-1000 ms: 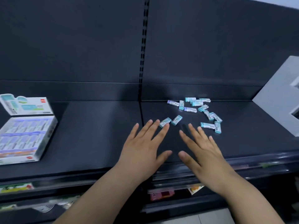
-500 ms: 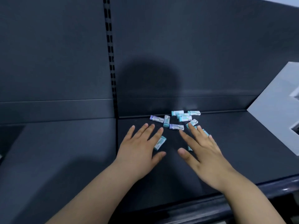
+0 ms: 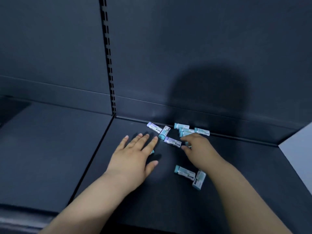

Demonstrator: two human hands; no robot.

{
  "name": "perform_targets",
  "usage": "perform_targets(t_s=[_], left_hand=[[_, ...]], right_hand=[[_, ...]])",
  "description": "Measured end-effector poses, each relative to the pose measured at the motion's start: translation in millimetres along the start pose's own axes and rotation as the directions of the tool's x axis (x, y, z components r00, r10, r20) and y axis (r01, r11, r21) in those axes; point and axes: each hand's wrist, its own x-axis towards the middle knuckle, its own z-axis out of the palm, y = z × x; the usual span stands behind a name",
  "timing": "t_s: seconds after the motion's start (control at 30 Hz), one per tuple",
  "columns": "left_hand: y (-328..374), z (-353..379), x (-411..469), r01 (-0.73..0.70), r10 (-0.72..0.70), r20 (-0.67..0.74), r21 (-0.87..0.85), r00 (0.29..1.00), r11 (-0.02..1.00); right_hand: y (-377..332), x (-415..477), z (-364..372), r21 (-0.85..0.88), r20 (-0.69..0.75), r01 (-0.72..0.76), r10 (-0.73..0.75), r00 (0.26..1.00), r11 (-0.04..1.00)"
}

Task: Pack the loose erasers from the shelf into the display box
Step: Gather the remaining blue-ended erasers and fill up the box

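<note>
1. Erasers are what we are gathering, and the nearest two (image 3: 190, 176) lie on the dark shelf (image 3: 50, 157) just under our right forearm, touching at one corner, each a small block in a pale printed sleeve with a teal end.
2. Our left hand (image 3: 133, 156) lies flat on the shelf, fingers spread and holding nothing we can see; a teal sliver (image 3: 152, 152) peeks out at its edge, so one eraser seems to sit under it.
3. Our right hand (image 3: 197, 146) reaches further in with its fingers curled down over the pile. A bit of teal shows beneath them, yet we cannot tell whether they have closed on an eraser.
4. Between the two hands lies a purple-ended eraser (image 3: 173, 142), and just beyond the left fingertips a teal-ended one (image 3: 164, 132) and another purple-ended one (image 3: 154, 127) meet end to side.
5. Furthest off, a small cluster (image 3: 192, 130) rests against the lip at the foot of the back panel (image 3: 202, 48).
6. We judge this the collecting step: scattered pieces must be swept together and picked up. The next move calls for a firm pinch or a scoop with both hands, then a carry to the display box, which is out of view here.
</note>
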Motion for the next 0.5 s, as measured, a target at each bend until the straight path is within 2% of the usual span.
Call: perform_targets(t_s=[0.1,0.23,0.3,0.4,0.5], left_hand=[[5.7,2.0,-5.1,0.063,-0.063,-0.010,-0.013,0.998,0.998],[-6.9,1.1,-8.3,0.132,-0.132,-0.002,-0.028,0.991,0.991],[-20.2,-2.4,6.2,0.140,-0.141,-0.006,-0.060,0.990,0.988],[-29.8,-4.8,49.0,0.059,-0.059,0.004,-0.125,0.998,0.990],[-27.1,1.7,97.6,-0.075,0.080,0.045,-0.100,0.996,0.992]], right_hand=[[1.4,23.8,13.3,0.016,0.041,0.015,-0.015,0.999,1.000],[-1.0,29.6,19.1,-0.071,0.090,0.072,-0.065,0.994,0.995],[-0.8,15.0,10.7,0.004,0.058,0.088,-0.088,0.994,0.996],[1.4,-18.9,-2.3,0.156,-0.013,0.100,-0.099,0.995,0.983],[2.5,-46.6,-6.2,0.240,0.023,0.097,-0.105,0.994,0.966]])
